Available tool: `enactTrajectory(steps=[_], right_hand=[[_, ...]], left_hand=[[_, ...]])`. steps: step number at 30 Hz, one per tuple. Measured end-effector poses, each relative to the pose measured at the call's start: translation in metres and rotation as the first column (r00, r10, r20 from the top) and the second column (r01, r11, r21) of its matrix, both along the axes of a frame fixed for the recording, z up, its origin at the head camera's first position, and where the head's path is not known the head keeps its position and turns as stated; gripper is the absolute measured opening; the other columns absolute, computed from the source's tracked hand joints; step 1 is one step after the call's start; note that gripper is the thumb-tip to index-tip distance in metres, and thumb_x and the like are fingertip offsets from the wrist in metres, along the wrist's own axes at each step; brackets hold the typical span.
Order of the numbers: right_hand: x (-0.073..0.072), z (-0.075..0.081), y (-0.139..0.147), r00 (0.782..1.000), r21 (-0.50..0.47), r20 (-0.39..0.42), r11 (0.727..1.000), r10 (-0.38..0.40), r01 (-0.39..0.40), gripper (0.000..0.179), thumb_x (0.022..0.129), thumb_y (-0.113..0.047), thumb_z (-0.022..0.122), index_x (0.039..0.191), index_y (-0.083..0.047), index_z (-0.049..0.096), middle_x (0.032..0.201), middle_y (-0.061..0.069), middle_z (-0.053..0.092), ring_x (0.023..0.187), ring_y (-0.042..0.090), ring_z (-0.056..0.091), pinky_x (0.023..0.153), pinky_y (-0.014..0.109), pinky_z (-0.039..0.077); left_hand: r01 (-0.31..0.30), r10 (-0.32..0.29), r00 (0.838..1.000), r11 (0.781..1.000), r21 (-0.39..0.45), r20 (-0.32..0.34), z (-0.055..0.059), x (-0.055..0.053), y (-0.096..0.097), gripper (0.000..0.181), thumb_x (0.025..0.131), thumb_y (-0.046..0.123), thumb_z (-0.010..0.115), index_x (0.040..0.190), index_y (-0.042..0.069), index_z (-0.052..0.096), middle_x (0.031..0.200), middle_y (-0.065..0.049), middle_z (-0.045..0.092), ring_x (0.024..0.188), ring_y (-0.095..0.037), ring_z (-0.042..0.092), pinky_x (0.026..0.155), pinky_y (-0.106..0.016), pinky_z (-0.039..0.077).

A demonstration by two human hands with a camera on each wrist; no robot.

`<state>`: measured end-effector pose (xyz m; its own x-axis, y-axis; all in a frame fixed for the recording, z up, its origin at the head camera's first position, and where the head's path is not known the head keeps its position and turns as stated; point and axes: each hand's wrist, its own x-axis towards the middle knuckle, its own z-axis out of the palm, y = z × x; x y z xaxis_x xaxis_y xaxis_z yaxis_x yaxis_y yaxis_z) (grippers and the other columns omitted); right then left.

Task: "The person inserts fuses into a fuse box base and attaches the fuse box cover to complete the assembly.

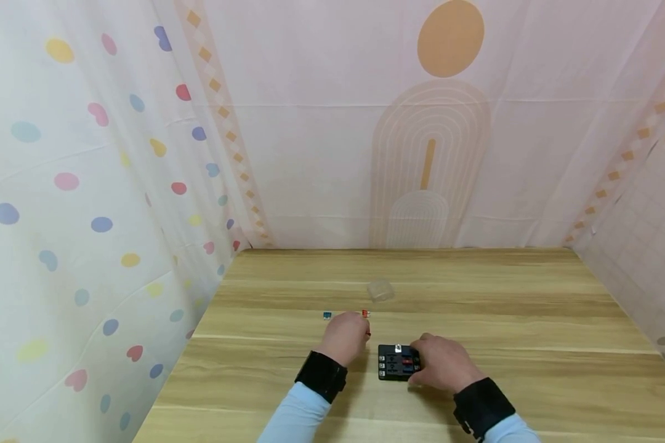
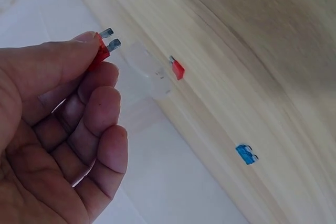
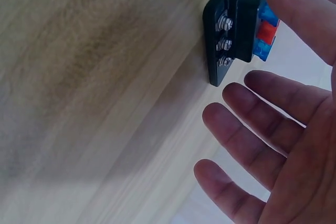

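- The left hand (image 1: 346, 338) pinches a red blade fuse (image 2: 102, 52) between thumb and forefinger, its two metal prongs pointing outward.
- The right hand (image 1: 449, 365), fingers spread apart, is at the right edge of the black fuse block (image 1: 390, 368); contact is hard to tell.
- The block lies on the bench (image 1: 504, 295), with red and blue fuses seated.
- Beyond the left hand lie a loose red fuse (image 2: 178, 69), a loose blue fuse (image 2: 247, 153) and a clear cover (image 1: 380, 290).
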<state>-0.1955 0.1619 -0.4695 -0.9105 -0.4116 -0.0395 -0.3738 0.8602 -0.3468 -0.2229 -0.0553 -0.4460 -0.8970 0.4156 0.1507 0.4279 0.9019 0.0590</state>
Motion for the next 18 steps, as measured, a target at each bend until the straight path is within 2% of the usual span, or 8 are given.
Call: enactTrajectory(steps=[4,12,18], right_hand=[[-0.001,-0.001,-0.001,1.000,0.003,-0.002,1.000,0.016,-0.016,0.065,0.063,-0.038,0.092,0.113,-0.003,0.071,0.103,0.007,0.065,0.084,0.022,0.060,0.078,0.046,0.051],[-0.002,-0.001,-0.004,1.000,0.006,0.010,1.000,0.029,-0.029,0.065,0.063,-0.036,0.092,0.114,-0.002,0.070,0.104,0.007,0.064,0.084,0.022,0.059,0.078,0.045,0.051],[-0.003,-0.002,-0.005,0.999,0.014,0.025,0.999,0.030,-0.030,0.064,0.065,-0.035,0.092,0.115,-0.003,0.070,0.107,0.008,0.064,0.086,0.022,0.060,0.080,0.046,0.051]], left_hand=[[0.006,-0.006,1.000,1.000,0.017,0.008,0.001,0.000,0.004,0.009,0.083,0.015,0.081,0.076,0.013,0.075,0.073,0.005,0.068,0.067,-0.009,0.062,0.062,-0.023,0.050],[0.044,-0.043,0.998,0.999,0.004,-0.051,0.001,-0.001,0.009,0.011,0.083,0.013,0.080,0.073,0.015,0.075,0.072,0.007,0.068,0.066,-0.008,0.062,0.061,-0.022,0.050],[0.046,-0.045,0.999,0.999,0.016,-0.016,0.005,-0.002,0.013,0.007,0.084,0.012,0.079,0.077,0.014,0.076,0.076,0.006,0.069,0.069,-0.009,0.063,0.062,-0.023,0.050]])
